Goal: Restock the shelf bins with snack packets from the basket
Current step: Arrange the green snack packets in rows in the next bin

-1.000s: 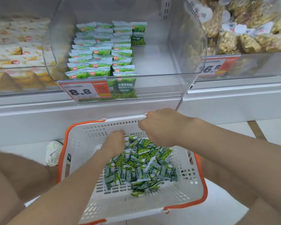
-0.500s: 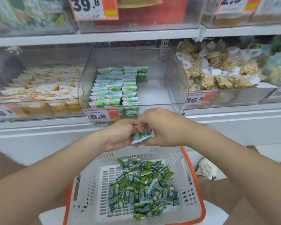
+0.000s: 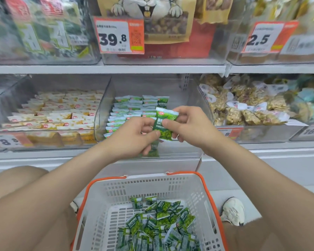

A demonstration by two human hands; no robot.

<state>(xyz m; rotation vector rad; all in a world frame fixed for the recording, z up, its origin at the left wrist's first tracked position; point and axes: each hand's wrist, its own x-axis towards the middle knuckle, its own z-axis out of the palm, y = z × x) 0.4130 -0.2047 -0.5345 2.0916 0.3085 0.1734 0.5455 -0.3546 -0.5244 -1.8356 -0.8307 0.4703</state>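
At frame centre a green packet (image 3: 164, 125) stands upright before the clear bin (image 3: 198, 105). The left hand (image 3: 134, 136) grip pinches its lower part, the right hand (image 3: 190, 124) grip its right side. More packets (image 3: 158, 227) lie in the basket (image 3: 203, 187), bottom centre.

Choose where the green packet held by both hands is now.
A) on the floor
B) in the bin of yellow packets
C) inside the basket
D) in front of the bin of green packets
D: the left hand and the right hand pinch the green packet in front of the middle bin, above the basket.
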